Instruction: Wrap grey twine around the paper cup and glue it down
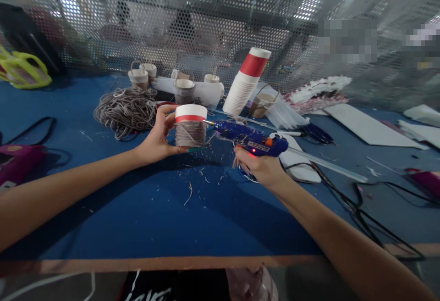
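Between the thumb and fingers of my left hand is a red and white paper cup, held up above the blue table. Grey-brown cord is wound round its lower part, while the red and white band at the top is bare. My right hand is wrapped round the handle of a blue hot glue gun with an orange trigger area and a small red light. Its metal nozzle points left and meets or nearly meets the cup's side at the upper edge of the cord. A clear glue stick sticks out behind the gun.
Behind the cup lie a heap of cord and several cord-wrapped cups with handles. A leaning stack of paper cups stands near the perforated metal screen. Right are a white phone-like object, blue-handled scissors and black cable.
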`<state>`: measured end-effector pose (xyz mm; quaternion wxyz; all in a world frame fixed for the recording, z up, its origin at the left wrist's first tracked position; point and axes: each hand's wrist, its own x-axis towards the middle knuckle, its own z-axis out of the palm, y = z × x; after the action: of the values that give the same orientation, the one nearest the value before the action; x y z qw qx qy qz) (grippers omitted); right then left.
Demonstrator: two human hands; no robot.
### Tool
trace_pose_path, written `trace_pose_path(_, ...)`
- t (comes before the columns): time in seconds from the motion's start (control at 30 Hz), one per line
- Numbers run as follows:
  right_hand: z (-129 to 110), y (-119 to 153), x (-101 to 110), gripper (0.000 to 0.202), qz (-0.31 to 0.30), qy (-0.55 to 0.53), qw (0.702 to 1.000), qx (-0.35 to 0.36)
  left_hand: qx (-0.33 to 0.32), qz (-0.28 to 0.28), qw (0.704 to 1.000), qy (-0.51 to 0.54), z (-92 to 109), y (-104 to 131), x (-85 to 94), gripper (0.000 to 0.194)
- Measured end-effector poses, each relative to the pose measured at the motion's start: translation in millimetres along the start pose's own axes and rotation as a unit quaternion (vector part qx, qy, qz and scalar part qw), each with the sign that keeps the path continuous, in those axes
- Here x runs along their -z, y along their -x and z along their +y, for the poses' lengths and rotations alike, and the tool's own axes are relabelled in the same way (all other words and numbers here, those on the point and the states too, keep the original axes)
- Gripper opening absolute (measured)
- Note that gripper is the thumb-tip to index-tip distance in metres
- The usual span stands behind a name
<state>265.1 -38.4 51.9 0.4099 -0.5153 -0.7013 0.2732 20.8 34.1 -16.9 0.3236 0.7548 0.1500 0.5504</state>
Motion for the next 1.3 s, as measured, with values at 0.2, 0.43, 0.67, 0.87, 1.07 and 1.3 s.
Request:
trace_pose_path(0.2,-2.7,2.0,-1.0,0.022,-0.007,-0.019,1.0,-0.006,0.008,-0.001,1.0,0.007,0.3,0.7,0.5,0.082)
trace_pose_path(0.43,-3.7,2.1,-0.6,0.025,-0.007,-0.018,1.0,-0.018,0.011,0.01,1.0,0.018,-0.1,1.5,1.0,0.082)
trace_pose_path(0.67,-0.5,2.0,1.3,0.025,-0.006,0.007,1.0,-0.012,0.012,0.01,1.0,0.02,-0.5,1.0,0.7,0.082)
trace_pose_path(0.87,0.1,3.3,1.4,0.025,-0.003,0.021,1.0,-0.021,0.005,0.011,1.0,0.01,0.8,0.7,1.3,0.081)
trace_pose_path(1.07,-1.7,3.1,2.1,0.026,-0.006,0.029,0.999,-0.028,0.019,0.021,0.999,0.015,2.1,0.9,0.1,0.081)
trace_pose_path(1.3,5.7,3.6,3.8,0.03,0.001,0.029,0.999,-0.045,0.027,0.018,0.999,0.015,2.2,1.7,1.0,0.082)
